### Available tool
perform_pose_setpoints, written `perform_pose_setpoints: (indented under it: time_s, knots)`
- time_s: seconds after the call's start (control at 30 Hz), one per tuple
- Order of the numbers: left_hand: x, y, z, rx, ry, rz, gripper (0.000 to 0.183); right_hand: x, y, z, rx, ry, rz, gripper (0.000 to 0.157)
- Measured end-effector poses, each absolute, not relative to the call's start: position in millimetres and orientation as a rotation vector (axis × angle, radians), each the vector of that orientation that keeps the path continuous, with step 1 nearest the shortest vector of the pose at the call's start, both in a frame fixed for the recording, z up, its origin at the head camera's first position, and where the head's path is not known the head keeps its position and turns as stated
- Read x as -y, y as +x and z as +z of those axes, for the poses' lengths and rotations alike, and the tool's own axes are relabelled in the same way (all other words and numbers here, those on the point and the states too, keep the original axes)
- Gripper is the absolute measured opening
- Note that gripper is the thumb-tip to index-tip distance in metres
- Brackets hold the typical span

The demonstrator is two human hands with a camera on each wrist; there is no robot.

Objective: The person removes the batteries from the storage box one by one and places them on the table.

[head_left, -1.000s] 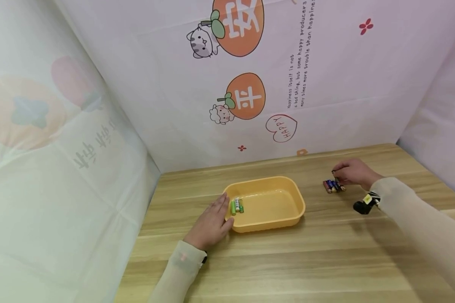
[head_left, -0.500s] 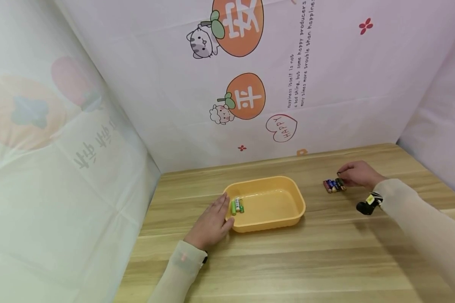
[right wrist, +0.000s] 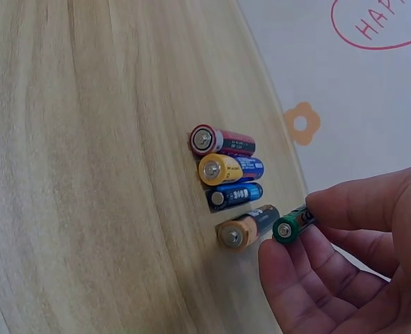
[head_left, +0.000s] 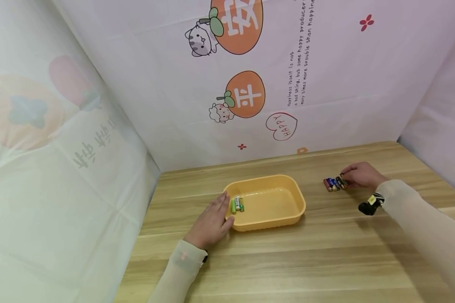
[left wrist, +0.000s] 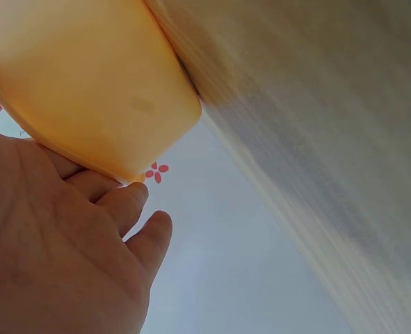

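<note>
My left hand [head_left: 210, 221] rests with fairly straight fingers along the left rim of a yellow plastic basin [head_left: 267, 224]. In the left wrist view its fingertips touch the rim from outside. Three batteries, one of them a green battery [head_left: 233, 207], lie at the basin's left end. My right hand [head_left: 364, 174] pinches a small green battery [right wrist: 292, 226] between thumb and fingers. Right beside it on the table is a row of several batteries: a red one [right wrist: 233, 143], a yellow-and-blue one [right wrist: 243, 169], a small blue one [right wrist: 241, 195] and a copper-and-black one [right wrist: 250, 226].
The wooden table [head_left: 273, 265] extends in front of the basin. A white printed cloth [head_left: 182, 126] stands along the table's back edge, with more cloth at both sides. A black wrist camera [head_left: 368, 207] hangs below the right sleeve.
My right hand has shifted slightly to the right along the battery row, and more of the row's dark right-hand end shows. The left hand and the basin stay in place.
</note>
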State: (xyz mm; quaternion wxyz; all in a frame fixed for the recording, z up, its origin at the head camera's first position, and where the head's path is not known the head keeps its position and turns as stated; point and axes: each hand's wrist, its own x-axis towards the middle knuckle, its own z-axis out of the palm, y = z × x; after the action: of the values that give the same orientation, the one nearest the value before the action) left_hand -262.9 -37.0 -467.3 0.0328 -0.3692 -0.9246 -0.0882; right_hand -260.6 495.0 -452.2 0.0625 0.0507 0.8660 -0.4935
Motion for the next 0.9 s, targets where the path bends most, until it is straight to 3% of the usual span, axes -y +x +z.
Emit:
perform_pose_setpoints:
  time_s: [0.9]
  knots:
    - [36.6, -260.9, -465.7, 2.854, -1.129, -0.275, 0.066, -503.3, -263.3, -467.2, -2.732, 0.186, -1.288, 0.040]
